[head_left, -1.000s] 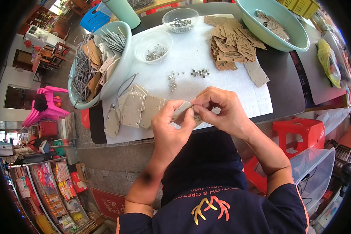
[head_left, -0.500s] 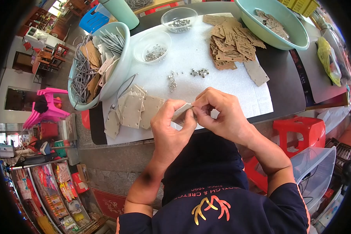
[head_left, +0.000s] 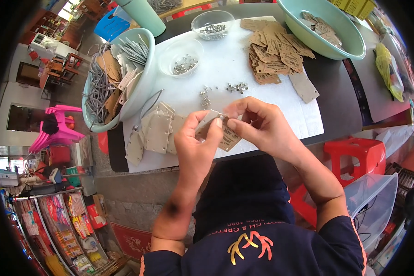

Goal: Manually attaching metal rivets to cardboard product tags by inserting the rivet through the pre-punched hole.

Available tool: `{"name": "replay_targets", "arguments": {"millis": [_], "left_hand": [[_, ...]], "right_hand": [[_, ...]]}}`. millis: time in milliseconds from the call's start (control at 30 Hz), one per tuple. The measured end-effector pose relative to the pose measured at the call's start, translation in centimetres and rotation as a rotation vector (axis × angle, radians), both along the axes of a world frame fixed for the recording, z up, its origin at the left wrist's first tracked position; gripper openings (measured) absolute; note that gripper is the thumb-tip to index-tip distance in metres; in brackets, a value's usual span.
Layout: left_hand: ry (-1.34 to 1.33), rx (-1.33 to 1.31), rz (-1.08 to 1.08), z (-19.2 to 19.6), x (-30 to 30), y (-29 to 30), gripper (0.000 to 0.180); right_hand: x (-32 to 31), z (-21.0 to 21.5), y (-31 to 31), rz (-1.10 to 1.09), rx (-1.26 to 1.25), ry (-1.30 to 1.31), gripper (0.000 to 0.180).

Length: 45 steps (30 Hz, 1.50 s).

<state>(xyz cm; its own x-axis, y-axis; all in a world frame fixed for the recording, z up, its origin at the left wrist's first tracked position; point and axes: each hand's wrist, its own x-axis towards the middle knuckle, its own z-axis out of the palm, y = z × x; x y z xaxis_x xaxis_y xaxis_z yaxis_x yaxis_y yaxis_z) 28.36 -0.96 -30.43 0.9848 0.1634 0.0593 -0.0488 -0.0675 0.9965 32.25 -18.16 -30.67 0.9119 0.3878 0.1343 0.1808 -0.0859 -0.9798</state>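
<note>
Right hand (head_left: 263,125) now higher, fingers bent; card (head_left: 229,140) in left hand (head_left: 195,139)

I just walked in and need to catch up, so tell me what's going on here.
A person's left hand pinches a flat brown printed piece above the table's near edge. The right hand is at its upper end; whether it grips it is unclear. On the white sheet lie loose metal bits, a pile of brown printed pieces and grey-beige plates. Two clear bowls hold more metal bits.
</note>
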Motion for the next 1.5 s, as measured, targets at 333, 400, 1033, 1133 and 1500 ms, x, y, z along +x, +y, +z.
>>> {"name": "replay_targets", "arguments": {"millis": [333, 400, 1033, 1133, 1500], "left_hand": [[0.161, -0.441, -0.065, -0.6, 0.4, 1.0, 0.024], [0.191, -0.54, -0.086, 0.2, 0.3, 0.6, 0.025], [0.007, -0.268, -0.063, 0.3, -1.7, -1.2, 0.023], [-0.001, -0.266, -0.035, 0.6, -1.8, -1.5, 0.022], [0.059, -0.412, -0.035, 0.5, -2.0, -1.1, 0.021]], "right_hand": [[-0.2, -0.3, -2.0, 0.151, 0.038, 0.441, 0.025], [-0.2, 0.0, -2.0, 0.134, 0.074, 0.47, 0.024], [-2.3, -0.3, -0.1, 0.066, 0.278, 0.509, 0.021], [-2.3, -0.3, 0.0, 0.086, 0.299, 0.464, 0.021], [-2.9, 0.2, 0.3, 0.08, 0.264, 0.391, 0.02]]}}
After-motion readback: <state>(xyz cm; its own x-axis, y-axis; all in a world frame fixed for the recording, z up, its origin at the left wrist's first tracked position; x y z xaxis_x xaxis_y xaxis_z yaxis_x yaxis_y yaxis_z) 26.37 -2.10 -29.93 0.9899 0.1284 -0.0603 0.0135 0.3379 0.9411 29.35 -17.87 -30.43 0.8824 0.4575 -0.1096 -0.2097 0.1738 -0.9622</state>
